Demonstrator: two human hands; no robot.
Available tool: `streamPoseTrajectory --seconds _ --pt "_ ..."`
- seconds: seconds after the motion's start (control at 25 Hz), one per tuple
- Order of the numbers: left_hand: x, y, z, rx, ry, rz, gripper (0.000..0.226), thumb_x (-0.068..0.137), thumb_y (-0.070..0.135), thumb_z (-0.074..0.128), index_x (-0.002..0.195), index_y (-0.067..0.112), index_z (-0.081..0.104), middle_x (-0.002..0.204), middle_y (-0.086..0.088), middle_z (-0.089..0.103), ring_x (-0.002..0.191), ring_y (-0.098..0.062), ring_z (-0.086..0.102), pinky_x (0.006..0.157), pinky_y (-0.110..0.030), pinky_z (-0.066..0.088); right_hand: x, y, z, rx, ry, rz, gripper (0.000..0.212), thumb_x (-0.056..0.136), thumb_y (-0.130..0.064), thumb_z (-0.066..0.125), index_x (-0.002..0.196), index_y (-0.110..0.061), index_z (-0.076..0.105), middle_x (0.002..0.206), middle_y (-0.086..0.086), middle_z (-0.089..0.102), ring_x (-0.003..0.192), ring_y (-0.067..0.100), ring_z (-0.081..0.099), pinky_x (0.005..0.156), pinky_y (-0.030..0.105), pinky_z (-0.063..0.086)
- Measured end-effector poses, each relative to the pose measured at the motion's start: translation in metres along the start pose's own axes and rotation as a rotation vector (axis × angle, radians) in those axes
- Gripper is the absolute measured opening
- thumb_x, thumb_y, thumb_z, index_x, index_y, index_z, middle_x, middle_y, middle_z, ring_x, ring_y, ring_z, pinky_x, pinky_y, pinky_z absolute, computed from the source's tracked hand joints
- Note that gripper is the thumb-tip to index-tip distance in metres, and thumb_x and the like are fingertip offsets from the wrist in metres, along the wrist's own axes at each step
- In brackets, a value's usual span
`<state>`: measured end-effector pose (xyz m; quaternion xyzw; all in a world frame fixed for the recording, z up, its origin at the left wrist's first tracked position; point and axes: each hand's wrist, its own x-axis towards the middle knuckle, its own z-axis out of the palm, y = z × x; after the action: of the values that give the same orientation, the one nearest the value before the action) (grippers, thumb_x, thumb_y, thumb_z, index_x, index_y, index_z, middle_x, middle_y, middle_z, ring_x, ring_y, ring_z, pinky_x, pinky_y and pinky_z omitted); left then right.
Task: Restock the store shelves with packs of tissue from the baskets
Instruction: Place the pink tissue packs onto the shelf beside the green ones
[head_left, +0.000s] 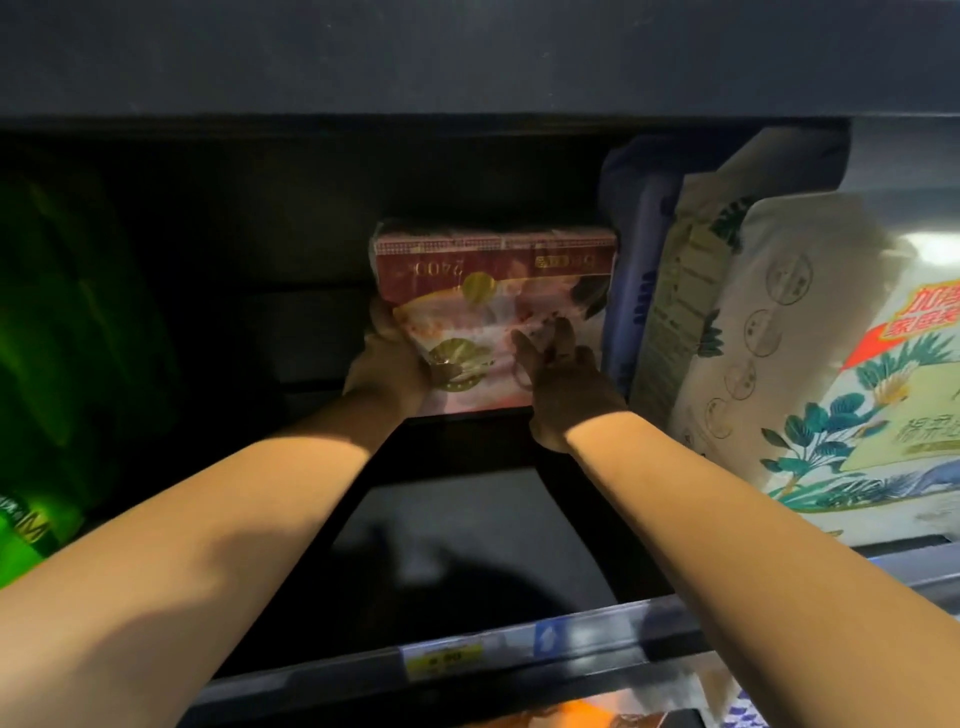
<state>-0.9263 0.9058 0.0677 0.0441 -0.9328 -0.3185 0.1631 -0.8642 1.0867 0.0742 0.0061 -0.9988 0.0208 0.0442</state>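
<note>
1. The left hand (387, 364) grips the lower left corner of the red tissue pack (493, 280), with its fingers curled round the left edge.
2. The right hand (563, 384) lies on the front face of the pack near its lower right, and its fingers point up, nearly straight, and press flat on the wrap.
3. The pack stands deep on the dark shelf (467, 525), close to the back, between the two hands.
4. Its print is upside down. The number "2400" can be read, and next to it is a small brand mark that is too blurred to read. Gold round seals are on the front.
5. The right edge of the pack is just beside a blue pack (641, 270); I cannot tell if they touch.
6. Further right stand white packs (779, 332) with green leaf drawings and a red label with Chinese characters, cut off by the frame.
7. To the left there is dark open shelf room, up to the green packs (52, 338).
8. The bare shelf floor reaches forward to the front rail, where a yellow price tag (441, 660) is too blurred to read.
9. The upper shelf board (467, 57) hangs above the pack.
</note>
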Motion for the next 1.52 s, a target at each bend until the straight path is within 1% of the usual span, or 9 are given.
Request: streamPoseTrajectory --seconds 0.2,0.36,0.48,0.6,0.84,0.96,1.08,1.32,1.52 --pt "-0.028 -0.001 -0.021 -0.116 -0.123 0.028 0.106 0.064 0.056 0.081 0.144 0.018 0.022 0.137 -0.005 0.048 0.120 -0.027 0.052 0.093 -0.031 0.044 -0.010 0.004 -0.014 0.078 -0.070 0.001 0.103 0.084 -0.026 0.067 0.150 -0.042 -0.012 0.160 0.013 -0.015 0.145 0.038 0.016 0.111 0.051 0.034" --pt "-0.082 0.019 -0.050 0.381 -0.248 0.155 0.095 0.075 0.060 0.068 0.148 0.024 0.020 0.146 -0.008 0.038 0.128 -0.031 0.043 0.102 -0.038 0.041 -0.047 -0.002 -0.035 0.065 -0.067 0.006 0.072 0.090 -0.035 0.058 0.151 -0.032 0.019 0.154 0.012 0.022 0.133 0.036 0.036 0.102 0.048 0.041" --pt "-0.127 0.027 -0.081 0.630 -0.136 0.278 0.073 0.083 0.061 0.058 0.142 0.027 0.034 0.137 -0.005 0.049 0.121 -0.028 0.049 0.097 -0.040 0.046 -0.096 -0.002 -0.043 -0.095 0.080 -0.129 0.040 0.095 -0.038 0.051 0.130 -0.019 0.048 0.122 0.010 0.055 0.107 0.032 0.054 0.080 0.040 0.042" --pt "-0.171 0.031 -0.100 0.689 -0.021 0.384 0.067 0.084 0.066 0.049 0.137 0.025 0.042 0.125 -0.003 0.057 0.112 -0.023 0.055 0.088 -0.037 0.049 -0.146 0.007 -0.044 -0.074 0.202 -0.198 0.053 0.094 -0.048 0.046 0.141 -0.028 0.032 0.137 0.009 0.041 0.120 0.032 0.045 0.083 0.042 0.045" --pt "-0.238 0.016 -0.105 0.619 -0.110 0.580 0.075 0.084 0.069 0.044 0.146 0.029 0.032 0.148 0.002 0.041 0.140 -0.024 0.031 0.116 -0.041 0.022 -0.221 0.024 -0.030 0.059 0.165 -0.145 0.069 0.089 -0.060 0.047 0.148 -0.039 0.019 0.152 -0.001 0.024 0.134 0.025 0.033 0.102 0.042 0.041" --pt "-0.269 0.000 -0.095 0.552 0.000 0.793 0.069 0.080 0.055 0.052 0.136 0.015 0.052 0.135 -0.012 0.056 0.132 -0.036 0.043 0.111 -0.054 0.031 -0.267 0.028 -0.008 0.109 0.203 -0.071 0.066 0.086 -0.060 0.049 0.145 -0.035 0.033 0.147 0.003 0.036 0.128 0.028 0.043 0.096 0.044 0.047" --pt "-0.304 -0.010 -0.081 0.407 -0.009 0.928 0.062 0.079 0.050 0.058 0.129 0.014 0.057 0.128 -0.014 0.059 0.127 -0.039 0.047 0.107 -0.057 0.035 -0.317 0.028 0.028 0.094 0.285 0.033 0.065 0.075 -0.055 0.055 0.133 -0.028 0.047 0.125 0.010 0.056 0.105 0.036 0.059 0.074 0.047 0.055" --pt "-0.378 -0.028 -0.006 0.273 -0.334 1.079 0.059 0.074 0.051 0.057 0.126 0.023 0.056 0.124 -0.006 0.061 0.125 -0.033 0.050 0.108 -0.050 0.036 -0.418 0.046 0.104 -0.036 0.106 0.343 0.065 0.071 -0.050 0.073 0.129 -0.025 0.057 0.123 0.013 0.059 0.099 0.037 0.063 0.068 0.046 0.054" --pt "-0.443 -0.019 0.070 0.213 -0.547 1.186 0.060 0.072 0.049 0.050 0.121 0.015 0.060 0.115 -0.011 0.063 0.112 -0.036 0.057 0.098 -0.049 0.045 -0.507 0.080 0.146 -0.018 -0.008 0.618 0.066 0.070 -0.047 0.075 0.129 -0.025 0.057 0.122 0.013 0.058 0.099 0.037 0.062 0.068 0.045 0.053"
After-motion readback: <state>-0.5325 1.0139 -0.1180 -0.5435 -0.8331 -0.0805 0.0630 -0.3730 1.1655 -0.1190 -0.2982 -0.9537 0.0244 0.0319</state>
